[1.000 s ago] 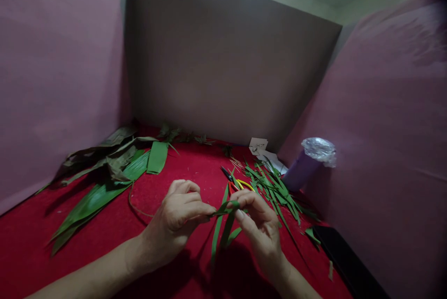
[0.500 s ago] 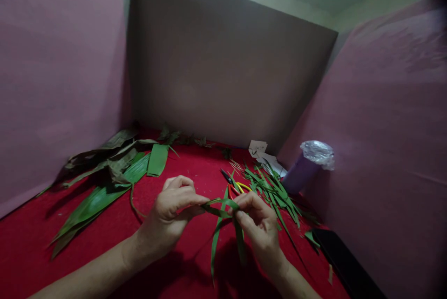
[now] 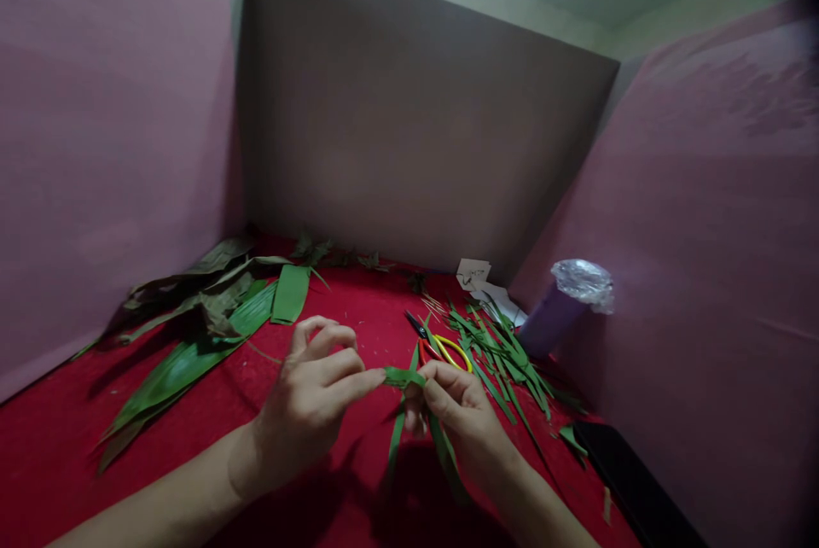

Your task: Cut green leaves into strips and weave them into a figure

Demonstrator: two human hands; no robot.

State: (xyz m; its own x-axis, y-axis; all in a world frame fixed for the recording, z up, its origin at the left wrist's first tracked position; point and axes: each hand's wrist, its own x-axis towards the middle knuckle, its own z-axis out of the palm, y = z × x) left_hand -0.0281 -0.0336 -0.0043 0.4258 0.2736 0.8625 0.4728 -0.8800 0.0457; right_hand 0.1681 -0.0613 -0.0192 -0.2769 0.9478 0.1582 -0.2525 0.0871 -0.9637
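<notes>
A folded green leaf strip (image 3: pixel 402 377) spans the gap between my two hands, and its long tails hang down below. My left hand (image 3: pixel 313 394) reaches the strip's left end with its index fingertip, apparently pinching it; the thumb is hidden and the other fingers are loosely curled. Between thumb and fingers, my right hand (image 3: pixel 464 411) grips the right side of the strip. Just behind the right hand lie scissors (image 3: pixel 453 352) with red and yellow handles, their dark blades pointing away.
Cut leaf strips (image 3: pixel 505 352) are heaped at the right, near a purple cylinder (image 3: pixel 555 322) topped with clear wrap. A black flat object (image 3: pixel 630 480) lies at the right edge. Broad green leaves (image 3: pixel 185 377) and dried leaves (image 3: pixel 221 305) lie left on the red cloth (image 3: pixel 358 300).
The open loop of leaf strip is now flattened into a short folded band. My left hand has turned, with its fingers more raised, and my right hand has shifted slightly left.
</notes>
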